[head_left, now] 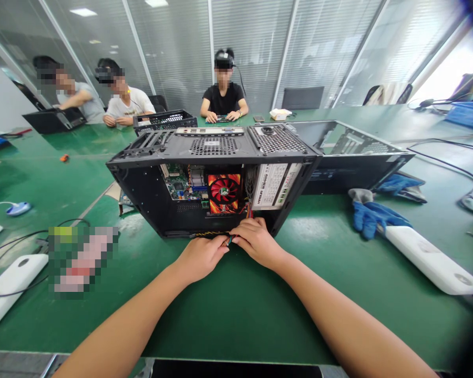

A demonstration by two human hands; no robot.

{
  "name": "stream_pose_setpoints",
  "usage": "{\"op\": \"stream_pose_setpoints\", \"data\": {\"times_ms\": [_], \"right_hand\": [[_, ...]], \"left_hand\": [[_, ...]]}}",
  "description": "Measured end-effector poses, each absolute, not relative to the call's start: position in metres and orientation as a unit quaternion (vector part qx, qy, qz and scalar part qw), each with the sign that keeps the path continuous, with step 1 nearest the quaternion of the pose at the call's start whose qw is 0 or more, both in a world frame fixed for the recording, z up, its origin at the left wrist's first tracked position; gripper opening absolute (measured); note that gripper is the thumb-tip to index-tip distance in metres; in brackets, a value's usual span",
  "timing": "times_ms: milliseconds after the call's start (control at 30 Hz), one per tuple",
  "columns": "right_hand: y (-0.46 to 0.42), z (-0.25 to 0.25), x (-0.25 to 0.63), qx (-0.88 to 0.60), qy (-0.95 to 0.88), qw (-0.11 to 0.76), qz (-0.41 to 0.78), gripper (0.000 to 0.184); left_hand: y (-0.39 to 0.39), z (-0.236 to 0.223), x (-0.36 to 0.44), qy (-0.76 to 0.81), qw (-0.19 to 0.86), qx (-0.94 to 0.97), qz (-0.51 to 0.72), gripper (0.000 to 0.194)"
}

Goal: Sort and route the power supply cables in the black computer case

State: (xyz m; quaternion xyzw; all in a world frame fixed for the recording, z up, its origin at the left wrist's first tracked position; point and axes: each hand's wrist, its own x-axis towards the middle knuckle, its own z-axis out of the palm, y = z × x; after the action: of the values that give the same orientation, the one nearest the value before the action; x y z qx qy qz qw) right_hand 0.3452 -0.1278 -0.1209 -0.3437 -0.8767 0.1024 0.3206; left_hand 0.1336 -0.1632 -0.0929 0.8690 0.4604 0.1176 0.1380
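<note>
Bare forearms (145, 307) reach fwd over green table (208, 325); L hand (205, 257) & R hand (257, 242) both have fingertips pinched on thin multicolored wires (230, 240), just outside lower edge of black PC case (140, 186), mid-table in front of wearer. Prob. best: grip near connector ends (hidden by fingers, can't tell type), no yanking, keep slack off red fan (224, 189). Case: vented panel (213, 146) up, open side facing wearer; mobo (178, 185) L of fan, white-labeled PSU (275, 185) R.

Blurred, unreadable lettering on the white power-supply label (276, 186)
</note>
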Motion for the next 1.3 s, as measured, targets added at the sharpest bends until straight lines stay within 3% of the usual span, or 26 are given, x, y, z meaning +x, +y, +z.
{"op": "stream_pose_setpoints", "data": {"times_ms": [500, 967, 1300], "right_hand": [[-0.128, -0.115, 0.344, -0.362, -0.860, 0.326, 0.149, 0.014], [-0.129, -0.120, 0.344, -0.343, -0.886, 0.303, 0.081, 0.021], [-0.130, -0.115, 0.341, -0.361, -0.879, 0.298, 0.092, 0.021]], "left_hand": [[-0.164, -0.098, 0.134, 0.441, -0.050, 0.887, 0.124, 0.033], [-0.164, -0.101, 0.134, 0.432, 0.054, 0.882, 0.183, 0.023], [-0.167, -0.103, 0.139, 0.455, -0.066, 0.872, 0.168, 0.029]]}}
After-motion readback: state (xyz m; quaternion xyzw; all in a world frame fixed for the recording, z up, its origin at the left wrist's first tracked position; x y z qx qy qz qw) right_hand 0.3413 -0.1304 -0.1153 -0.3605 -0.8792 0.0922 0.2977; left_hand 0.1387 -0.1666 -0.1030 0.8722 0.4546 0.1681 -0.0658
